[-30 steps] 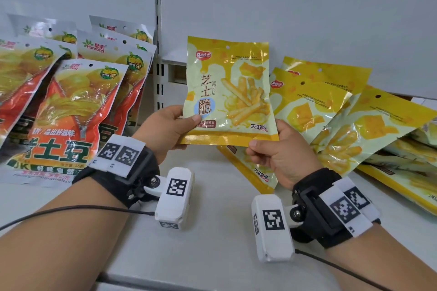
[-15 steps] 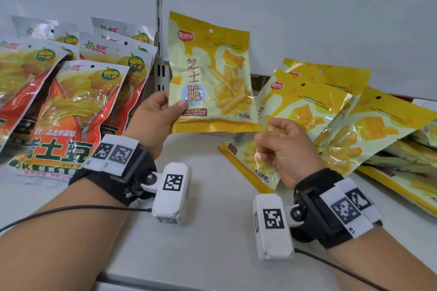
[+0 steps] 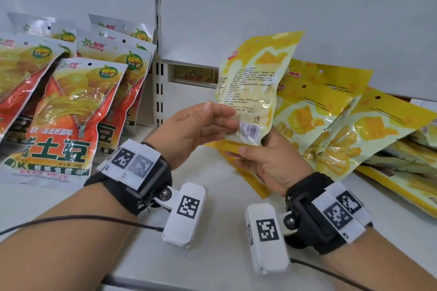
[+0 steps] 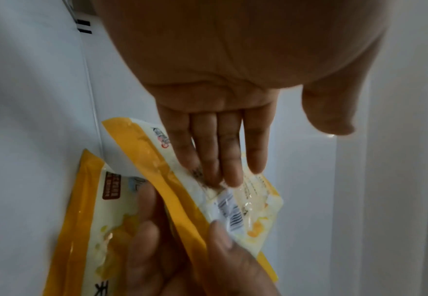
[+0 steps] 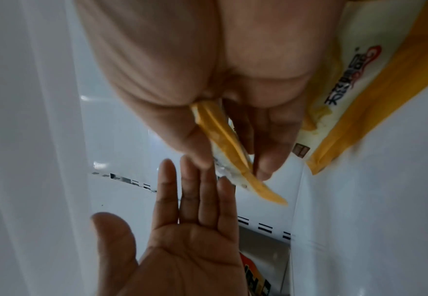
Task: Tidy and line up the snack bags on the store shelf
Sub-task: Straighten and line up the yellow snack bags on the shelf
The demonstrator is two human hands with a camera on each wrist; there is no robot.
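Left hand raised over the shelf, palm facing right, fingers straight and together, tips touching the yellow snack bag. Right hand pinches that bag's bottom corner, back side showing, held upright above mid-shelf. Orange bags stand at left edge; yellow bags lean at right.

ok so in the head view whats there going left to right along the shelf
red potato snack bags → slotted shelf upright → left hand → held yellow bag, pinched by the right hand → leaning pile of yellow bags
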